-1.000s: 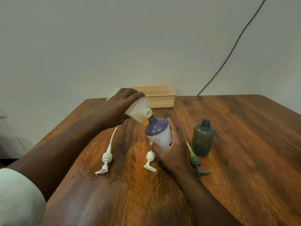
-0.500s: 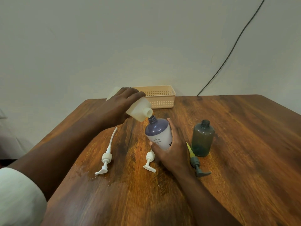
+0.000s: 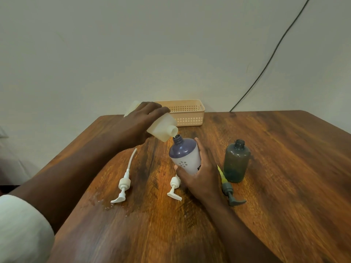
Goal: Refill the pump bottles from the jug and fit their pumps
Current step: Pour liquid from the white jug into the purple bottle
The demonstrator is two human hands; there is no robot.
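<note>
My left hand [image 3: 138, 126] grips a pale translucent jug [image 3: 163, 129], tipped so its spout sits right over the open neck of a purple-and-white bottle [image 3: 185, 155]. My right hand [image 3: 201, 175] holds that bottle from the right side, leaning slightly left. A grey-green bottle [image 3: 236, 164] stands open and upright to the right. Three pumps lie on the table: a white one with a long tube [image 3: 124, 184] at left, a white one [image 3: 174, 187] below the held bottle, and a grey one with a yellow tube [image 3: 228, 190] beside the grey-green bottle.
A peach slotted basket [image 3: 187, 112] stands at the back edge of the wooden table [image 3: 284, 168], against the wall. A black cable [image 3: 266, 59] runs down the wall. Small wet drops [image 3: 106, 205] lie near the left pump.
The jug's spout has settled slightly closer over the bottle's neck. Otherwise both hands and the things on the table hold their places.
</note>
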